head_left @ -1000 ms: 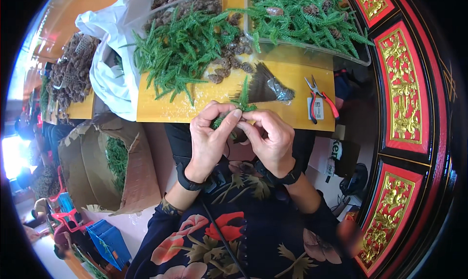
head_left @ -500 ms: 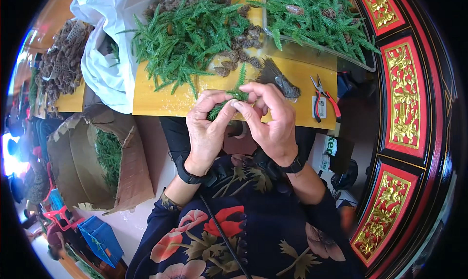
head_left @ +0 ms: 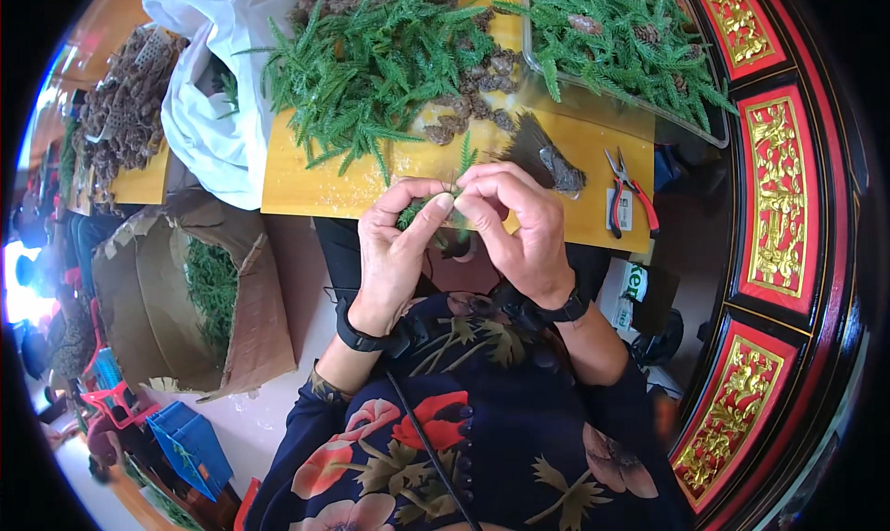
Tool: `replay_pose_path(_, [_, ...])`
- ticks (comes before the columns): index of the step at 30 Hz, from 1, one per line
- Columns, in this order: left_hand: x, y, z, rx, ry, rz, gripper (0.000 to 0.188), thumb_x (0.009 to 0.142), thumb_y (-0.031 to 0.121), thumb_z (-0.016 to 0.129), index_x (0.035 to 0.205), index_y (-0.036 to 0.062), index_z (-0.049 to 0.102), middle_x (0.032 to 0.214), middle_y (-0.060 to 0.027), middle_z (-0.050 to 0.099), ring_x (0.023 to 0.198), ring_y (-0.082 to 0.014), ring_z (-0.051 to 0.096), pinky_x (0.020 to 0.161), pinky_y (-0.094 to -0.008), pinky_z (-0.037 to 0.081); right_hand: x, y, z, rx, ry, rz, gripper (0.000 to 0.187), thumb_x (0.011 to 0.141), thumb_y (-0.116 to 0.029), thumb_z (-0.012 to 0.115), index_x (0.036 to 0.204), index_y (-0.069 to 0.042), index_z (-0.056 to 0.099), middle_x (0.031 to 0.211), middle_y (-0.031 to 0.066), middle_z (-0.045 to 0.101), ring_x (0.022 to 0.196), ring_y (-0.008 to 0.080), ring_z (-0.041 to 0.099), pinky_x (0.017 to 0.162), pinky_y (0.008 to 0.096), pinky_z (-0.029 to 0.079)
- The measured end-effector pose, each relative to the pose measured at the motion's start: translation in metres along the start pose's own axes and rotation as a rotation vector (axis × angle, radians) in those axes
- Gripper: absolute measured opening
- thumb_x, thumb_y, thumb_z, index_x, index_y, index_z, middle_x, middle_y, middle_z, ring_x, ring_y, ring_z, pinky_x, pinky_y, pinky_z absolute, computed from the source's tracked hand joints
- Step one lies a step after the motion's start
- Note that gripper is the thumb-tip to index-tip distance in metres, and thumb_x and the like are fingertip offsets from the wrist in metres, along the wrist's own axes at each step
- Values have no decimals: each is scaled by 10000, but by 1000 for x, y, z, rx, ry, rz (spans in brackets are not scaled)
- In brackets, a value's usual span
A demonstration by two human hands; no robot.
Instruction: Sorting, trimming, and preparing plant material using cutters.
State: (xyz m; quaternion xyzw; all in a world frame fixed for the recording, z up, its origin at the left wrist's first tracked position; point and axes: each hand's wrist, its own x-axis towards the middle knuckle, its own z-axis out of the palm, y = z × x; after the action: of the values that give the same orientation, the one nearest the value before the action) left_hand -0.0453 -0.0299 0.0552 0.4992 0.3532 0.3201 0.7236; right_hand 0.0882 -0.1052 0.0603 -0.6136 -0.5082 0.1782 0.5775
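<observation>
Just past the table's near edge, my left hand (head_left: 397,243) is closed in a pinch on a small green artificial pine sprig (head_left: 408,216). Its thumb and forefinger meet close to my right fingertips. Opposite it, my right hand (head_left: 527,230) pinches at the same spot, fingers curled. A leafy green tip (head_left: 467,153) sticks up beyond the fingers, and a thin dark strand, apparently wire, shows between the fingertips. The exact joint is covered by my fingers. Beyond my right hand lies a bundle of thin dark wires (head_left: 530,151) with a wrapped end.
Red-handled pliers (head_left: 626,192) lie right on the yellow table (head_left: 306,183). Behind are a heap of pine sprigs (head_left: 362,67), pine cones (head_left: 451,123) and a clear bin (head_left: 640,118) of sprigs. Left stand a white bag (head_left: 199,146), a cardboard box (head_left: 139,290) and a blue crate (head_left: 190,447).
My fingertips have drawn slightly apart, and a thin dark strand now shows between them. The sprig stays in my hands. The whole view has shifted a little.
</observation>
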Motion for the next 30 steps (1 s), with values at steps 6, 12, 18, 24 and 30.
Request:
replay_pose_path(6, [2,-7,-3,155,-76,145,99,882,9,646,977,-15,657,886,1,619,754,-52,559,683,-185,444,5,-9,-9,84,-48,290,61,865,-18,669,907,25,655,810,20,665,704,24,571,591,189,440])
replay_pose_path(12, [-4,-6,-7,119,-110,26,88,884,13,644,965,-14,661,888,-7,620,786,-60,562,696,-201,448,14,-12,-14,164,-118,422,59,852,-26,683,840,27,658,756,-6,640,646,16,542,561,188,428])
replay_pose_path(18, [-11,3,-9,176,-107,52,106,843,-11,649,948,-18,662,863,-41,637,804,-101,601,715,-246,481,13,-10,-18,-54,-224,189,33,817,3,688,829,14,660,789,30,632,629,61,518,544,220,406])
replay_pose_path(24, [-5,-11,-7,311,-171,192,172,793,-25,656,964,-10,663,861,-94,649,793,-164,640,711,-280,504,11,-27,-25,-236,-270,44,39,802,-3,685,827,4,656,767,96,638,599,181,581,540,283,452])
replay_pose_path(30, [-6,-17,-15,420,-130,219,187,779,3,679,966,2,680,854,-102,668,808,-183,648,712,-293,507,21,-22,-27,-331,-524,28,64,781,7,685,842,-5,671,728,103,630,592,219,592,532,297,449])
